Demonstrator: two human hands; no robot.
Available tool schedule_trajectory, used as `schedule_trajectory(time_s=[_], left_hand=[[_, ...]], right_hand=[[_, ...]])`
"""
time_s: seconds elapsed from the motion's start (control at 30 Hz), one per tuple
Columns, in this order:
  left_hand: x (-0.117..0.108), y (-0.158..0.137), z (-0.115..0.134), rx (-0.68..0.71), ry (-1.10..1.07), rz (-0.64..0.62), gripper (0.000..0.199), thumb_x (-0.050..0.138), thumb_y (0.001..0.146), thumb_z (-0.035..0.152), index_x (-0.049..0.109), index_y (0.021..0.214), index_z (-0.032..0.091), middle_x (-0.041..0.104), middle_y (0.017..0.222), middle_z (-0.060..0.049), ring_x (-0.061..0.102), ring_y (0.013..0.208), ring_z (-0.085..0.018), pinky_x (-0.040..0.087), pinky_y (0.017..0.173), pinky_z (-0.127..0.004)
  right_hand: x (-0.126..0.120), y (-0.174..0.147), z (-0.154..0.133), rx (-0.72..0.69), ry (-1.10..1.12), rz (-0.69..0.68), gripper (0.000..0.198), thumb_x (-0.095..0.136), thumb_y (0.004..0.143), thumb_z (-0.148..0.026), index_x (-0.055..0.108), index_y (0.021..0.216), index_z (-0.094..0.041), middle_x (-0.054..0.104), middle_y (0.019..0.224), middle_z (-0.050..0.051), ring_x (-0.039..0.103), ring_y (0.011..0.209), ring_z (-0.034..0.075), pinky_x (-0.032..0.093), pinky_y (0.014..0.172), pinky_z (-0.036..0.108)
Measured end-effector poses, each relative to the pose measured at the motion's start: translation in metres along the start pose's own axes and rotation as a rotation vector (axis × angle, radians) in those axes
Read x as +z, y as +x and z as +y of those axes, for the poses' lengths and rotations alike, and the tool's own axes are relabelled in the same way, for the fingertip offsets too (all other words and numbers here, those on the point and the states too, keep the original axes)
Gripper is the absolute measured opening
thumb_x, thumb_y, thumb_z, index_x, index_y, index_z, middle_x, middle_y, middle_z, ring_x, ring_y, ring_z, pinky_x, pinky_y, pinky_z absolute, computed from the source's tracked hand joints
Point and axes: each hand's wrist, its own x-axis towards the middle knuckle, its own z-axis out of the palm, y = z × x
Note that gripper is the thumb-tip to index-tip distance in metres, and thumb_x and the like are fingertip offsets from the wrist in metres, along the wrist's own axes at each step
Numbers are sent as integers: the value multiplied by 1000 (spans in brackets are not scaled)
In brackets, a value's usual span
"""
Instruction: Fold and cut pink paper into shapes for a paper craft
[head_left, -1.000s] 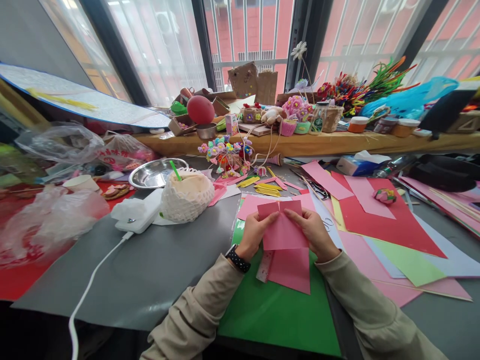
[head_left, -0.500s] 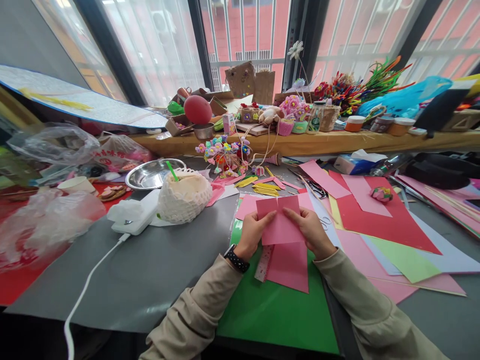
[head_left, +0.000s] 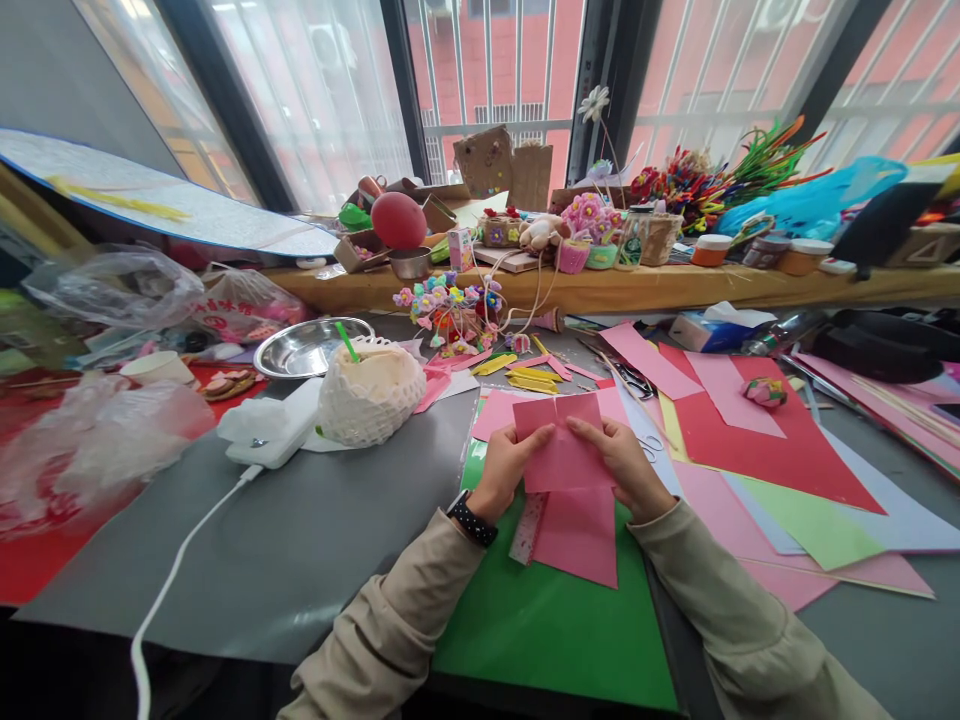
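Note:
A square of pink paper (head_left: 564,462) is held up between both hands, with a small notch or crease at the middle of its top edge. My left hand (head_left: 510,465) pinches its left side, thumb on the front face. On the right side my right hand (head_left: 626,462) does the same; the fingers behind the paper are hidden. Below lies another pink sheet (head_left: 577,545) with a patterned ruler-like strip (head_left: 527,530) along its left edge. Both rest on a green mat (head_left: 555,640). Scissors (head_left: 651,446) lie just right of my right hand, their handles showing.
To the left stand a foam-netted coconut with a green straw (head_left: 371,395), a metal bowl (head_left: 289,350) and a white power strip (head_left: 277,435) with its cable. Yellow folded paper pieces (head_left: 532,378) lie behind. Red card (head_left: 787,450) and coloured sheets spread rightward. Crafts crowd the wooden ledge (head_left: 630,290).
Both hands keep their hold on the pink paper, which has barely shifted. The whole view has moved very slightly.

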Motion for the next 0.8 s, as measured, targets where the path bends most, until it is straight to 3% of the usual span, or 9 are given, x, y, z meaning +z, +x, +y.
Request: schedule_trajectory(time_s=[0.17,0.63,0.8], left_hand=[[1,0,0,3,-5,16,37,67,56,38,63,81,10,64,78,-7,58,64,-15,44,57,-23],[-1,1,-4,75,97,32,33,63,62,37,61,82,11,63,79,-7,56,65,-15,43,57,-23],[-7,4,-1,106,241,-52,34,62,63,37,61,83,10,62,80,-7,55,67,-15,42,55,-21]], right_hand=[[4,-1,3,-27,35,66,23,66,57,-35,59,71,-17,65,64,0,59,54,14,46,49,23],[5,-1,7,19,105,63,20,65,61,-32,59,75,-18,65,66,-1,60,55,13,48,51,23],[-4,2,2,55,6,-50,24,64,62,-32,60,79,-16,66,66,2,60,55,15,47,49,23]])
